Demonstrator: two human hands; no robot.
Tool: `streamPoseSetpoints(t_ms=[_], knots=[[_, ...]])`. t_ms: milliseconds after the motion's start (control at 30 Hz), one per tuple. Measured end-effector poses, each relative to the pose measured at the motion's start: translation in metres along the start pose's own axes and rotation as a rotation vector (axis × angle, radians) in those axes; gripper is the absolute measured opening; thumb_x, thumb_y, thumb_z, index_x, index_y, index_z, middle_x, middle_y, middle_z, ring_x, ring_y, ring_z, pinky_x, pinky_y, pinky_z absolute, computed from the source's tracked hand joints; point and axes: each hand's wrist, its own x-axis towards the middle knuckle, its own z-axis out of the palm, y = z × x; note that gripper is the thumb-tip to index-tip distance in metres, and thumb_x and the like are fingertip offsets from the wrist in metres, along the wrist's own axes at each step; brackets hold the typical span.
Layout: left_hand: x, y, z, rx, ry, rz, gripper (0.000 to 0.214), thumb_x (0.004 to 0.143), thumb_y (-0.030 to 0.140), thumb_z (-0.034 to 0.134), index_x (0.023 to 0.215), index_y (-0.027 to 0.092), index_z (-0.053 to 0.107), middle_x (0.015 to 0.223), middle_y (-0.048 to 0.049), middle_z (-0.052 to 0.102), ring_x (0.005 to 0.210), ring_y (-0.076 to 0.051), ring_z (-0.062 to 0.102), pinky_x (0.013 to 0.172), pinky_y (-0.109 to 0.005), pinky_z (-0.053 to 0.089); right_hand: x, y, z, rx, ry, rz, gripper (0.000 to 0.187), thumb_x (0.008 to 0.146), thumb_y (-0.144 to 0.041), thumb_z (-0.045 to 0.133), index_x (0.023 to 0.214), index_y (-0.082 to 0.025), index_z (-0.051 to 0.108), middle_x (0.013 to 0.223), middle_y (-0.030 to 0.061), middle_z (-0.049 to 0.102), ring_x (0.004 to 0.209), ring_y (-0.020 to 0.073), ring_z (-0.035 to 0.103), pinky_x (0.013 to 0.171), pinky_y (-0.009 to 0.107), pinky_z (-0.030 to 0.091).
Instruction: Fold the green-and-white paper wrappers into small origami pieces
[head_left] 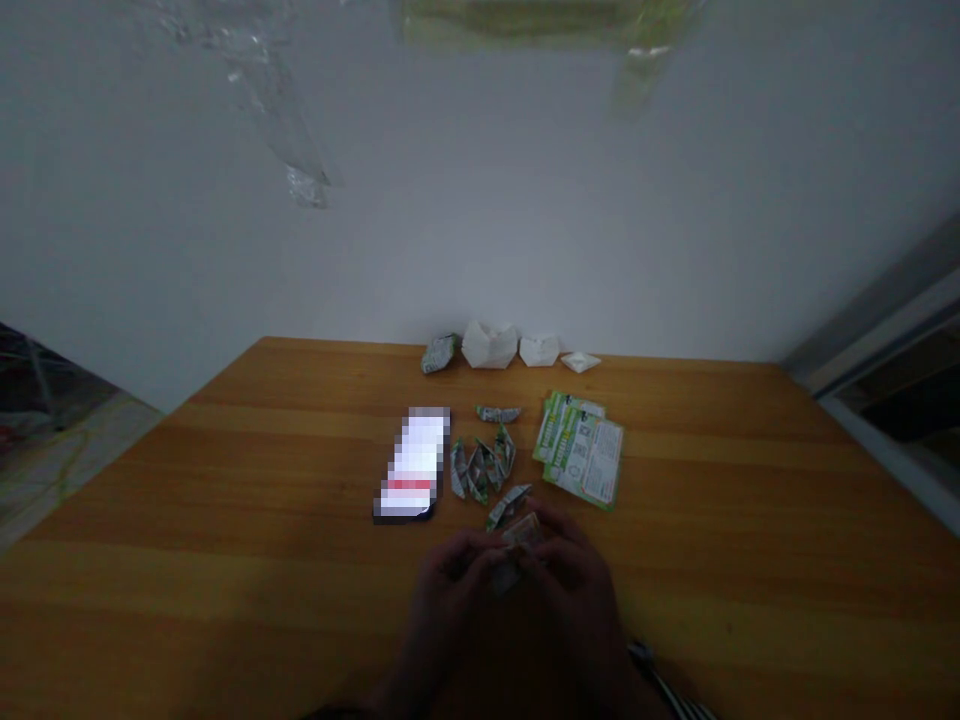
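My left hand (450, 585) and my right hand (574, 575) meet low in the middle of the view, over the near part of the table. Between their fingertips they pinch a small piece of folded printed paper (507, 572). Shadow and fingers hide much of its shape. Just beyond the fingers lies a folded paper piece (508, 506) in grey and green print. Several similar folded pieces (480, 470) stand close together behind it, and another one (498, 413) lies farther back.
Left of the folded pieces lies a phone (414, 465) with a lit, blurred screen. Flat green-and-white printed sheets (589, 460) overlap on the right. White folded papers (490, 346) and a crumpled printed one (440, 353) line the wooden table's (262, 450) back edge, against a wall (480, 200).
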Motion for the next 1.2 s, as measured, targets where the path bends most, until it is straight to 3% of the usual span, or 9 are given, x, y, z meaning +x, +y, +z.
streamPoseSetpoints(t_ms=[100, 200, 267, 533, 700, 1033, 1200], knots=[[0.000, -0.001, 0.000, -0.037, -0.012, 0.020, 0.014, 0.072, 0.030, 0.072, 0.073, 0.016, 0.071, 0.066, 0.0000, 0.072, 0.064, -0.014, 0.065, 0.061, -0.020, 0.050, -0.001, 0.002, 0.004, 0.083, 0.042, 0.108, 0.013, 0.075, -0.027, 0.071, 0.064, -0.019, 0.069, 0.103, 0.0078, 0.067, 0.094, 0.0239, 0.063, 0.081, 0.032, 0.050], [-0.003, -0.002, 0.001, -0.073, -0.041, 0.015, 0.025, 0.074, 0.033, 0.069, 0.095, 0.018, 0.071, 0.085, -0.0034, 0.076, 0.078, -0.019, 0.068, 0.072, -0.026, 0.052, -0.003, 0.000, 0.007, 0.103, 0.038, 0.195, 0.014, 0.075, -0.028, 0.070, 0.066, -0.017, 0.067, 0.075, 0.0035, 0.068, 0.073, 0.0195, 0.064, 0.067, 0.027, 0.051], [-0.004, -0.002, 0.001, -0.054, -0.043, 0.002, 0.032, 0.075, 0.036, 0.068, 0.101, 0.018, 0.070, 0.096, -0.0064, 0.076, 0.089, -0.023, 0.068, 0.080, -0.030, 0.052, -0.006, -0.002, 0.008, 0.111, 0.035, 0.229, 0.017, 0.077, -0.030, 0.067, 0.068, -0.016, 0.066, 0.067, 0.0021, 0.066, 0.066, 0.0180, 0.062, 0.061, 0.025, 0.050], [0.001, -0.001, 0.001, 0.098, -0.107, -0.022, 0.037, 0.083, 0.042, 0.056, 0.097, 0.012, 0.072, 0.090, -0.0088, 0.075, 0.082, -0.024, 0.066, 0.073, -0.030, 0.051, -0.007, 0.000, 0.005, 0.058, 0.031, 0.157, 0.019, 0.081, -0.032, 0.063, 0.070, -0.016, 0.062, 0.069, 0.0014, 0.064, 0.066, 0.0170, 0.061, 0.060, 0.024, 0.048], [0.002, -0.001, -0.001, 0.275, -0.095, -0.017, 0.041, 0.083, 0.046, 0.054, 0.074, 0.011, 0.072, 0.068, -0.0059, 0.071, 0.066, -0.020, 0.062, 0.060, -0.024, 0.047, -0.003, 0.002, -0.002, -0.019, 0.011, 0.087, 0.018, 0.080, -0.031, 0.063, 0.069, -0.017, 0.061, 0.068, 0.0007, 0.062, 0.064, 0.0161, 0.059, 0.059, 0.024, 0.047], [-0.008, -0.001, 0.002, 0.378, -0.038, 0.125, 0.051, 0.087, 0.048, 0.044, 0.054, 0.013, 0.060, 0.051, 0.0005, 0.055, 0.050, -0.012, 0.048, 0.048, -0.019, 0.036, -0.012, 0.002, 0.005, 0.059, 0.060, 0.109, 0.019, 0.083, -0.033, 0.061, 0.071, -0.017, 0.060, 0.066, 0.0008, 0.063, 0.063, 0.0161, 0.060, 0.058, 0.024, 0.048], [-0.009, 0.000, 0.005, 0.351, -0.026, 0.102, 0.050, 0.087, 0.048, 0.044, 0.056, 0.013, 0.062, 0.053, -0.0011, 0.060, 0.052, -0.015, 0.052, 0.050, -0.021, 0.040, -0.012, -0.001, 0.004, 0.028, 0.063, 0.086, 0.020, 0.084, -0.032, 0.059, 0.071, -0.018, 0.060, 0.066, 0.0012, 0.063, 0.063, 0.0161, 0.059, 0.058, 0.024, 0.048]])
